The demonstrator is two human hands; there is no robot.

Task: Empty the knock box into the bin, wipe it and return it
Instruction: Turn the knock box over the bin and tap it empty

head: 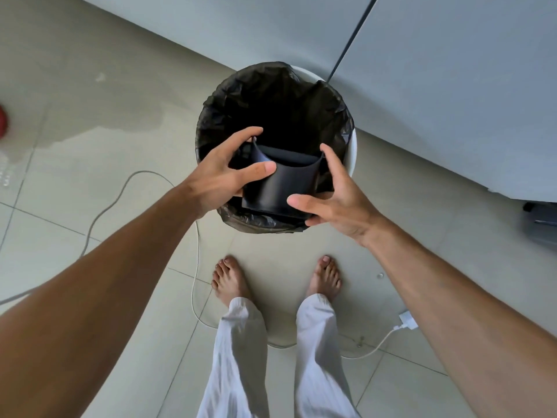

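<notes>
A black knock box [278,185] is held over the near part of a round white bin [353,152] lined with a black bag [229,107]. The box is tilted with its open top facing away from me, toward the bin's dark inside. My left hand [223,173] grips its left side, thumb across the front wall. My right hand [334,194] holds its right side and base, fingers spread. What is inside the box and the bin is hidden in shadow.
The bin stands on a pale tiled floor against white cabinet fronts [437,86]. A white cable [196,267] loops past my bare feet [230,279] to a plug [407,322] at the right. A wet patch [99,128] spreads at the left, near a red object [3,122].
</notes>
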